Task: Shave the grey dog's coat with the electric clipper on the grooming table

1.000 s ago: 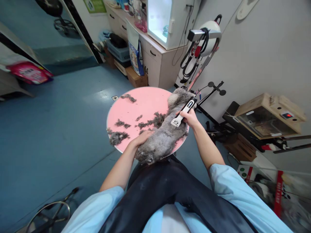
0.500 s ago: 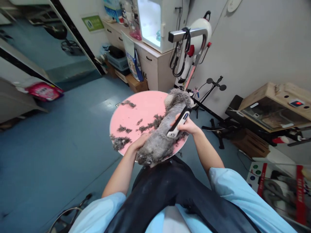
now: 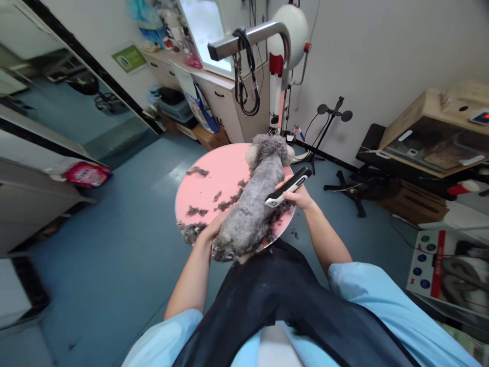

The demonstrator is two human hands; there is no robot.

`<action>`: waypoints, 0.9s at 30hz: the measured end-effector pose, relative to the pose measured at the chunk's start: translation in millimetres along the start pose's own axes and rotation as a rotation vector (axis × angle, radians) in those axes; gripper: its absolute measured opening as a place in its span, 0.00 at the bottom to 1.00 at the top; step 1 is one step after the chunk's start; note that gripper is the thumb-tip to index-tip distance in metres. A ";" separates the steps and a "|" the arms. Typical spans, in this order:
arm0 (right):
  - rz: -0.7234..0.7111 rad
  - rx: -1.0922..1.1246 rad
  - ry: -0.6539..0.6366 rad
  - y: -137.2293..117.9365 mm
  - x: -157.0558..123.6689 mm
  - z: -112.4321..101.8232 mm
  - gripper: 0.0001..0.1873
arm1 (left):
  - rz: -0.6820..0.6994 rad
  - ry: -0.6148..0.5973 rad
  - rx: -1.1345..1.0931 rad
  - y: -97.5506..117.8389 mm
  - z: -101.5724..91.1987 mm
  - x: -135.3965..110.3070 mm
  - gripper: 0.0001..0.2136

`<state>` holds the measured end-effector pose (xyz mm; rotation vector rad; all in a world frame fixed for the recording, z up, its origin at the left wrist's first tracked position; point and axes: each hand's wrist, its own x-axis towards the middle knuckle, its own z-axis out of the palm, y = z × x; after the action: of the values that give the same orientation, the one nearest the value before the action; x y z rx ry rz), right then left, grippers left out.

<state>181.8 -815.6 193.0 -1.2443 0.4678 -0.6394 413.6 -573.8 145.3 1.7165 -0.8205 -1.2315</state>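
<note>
A grey dog stands on a round pink grooming table, its head at the far side and its rump towards me. My right hand is wrapped round a black and white hair clipper. The clipper's head touches or lies very near the right side of the dog's body. My left hand holds the dog's left flank near the rump, its fingers partly hidden by the body. Dark clumps of cut fur lie on the table to the left of the dog and along its right side.
A metal grooming arm with hanging black loops rises behind the table. Cabinets stand at the back, a black stand to their right. On the right is a wooden box with a window; a mirror is at left.
The clipper has shifted slightly right, off the top of the dog's back to its right side, and lies flatter. My left hand stays at the flank. The camera view has turned.
</note>
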 end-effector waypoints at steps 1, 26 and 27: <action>-0.007 0.028 0.026 2.4 -1.0 -3.0 0.30 | 0.001 0.010 0.003 -0.5 -0.5 0.6 0.27; 0.010 0.272 0.157 45.0 -76.1 34.3 0.28 | -0.124 -0.005 0.051 15.2 -11.8 8.7 0.16; 0.019 0.259 0.148 44.6 -75.4 40.6 0.29 | -0.129 -0.011 0.071 17.0 -11.7 10.9 0.15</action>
<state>160.7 -727.4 159.7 -0.9507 0.5018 -0.7548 427.5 -587.5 158.2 1.8460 -0.7784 -1.3131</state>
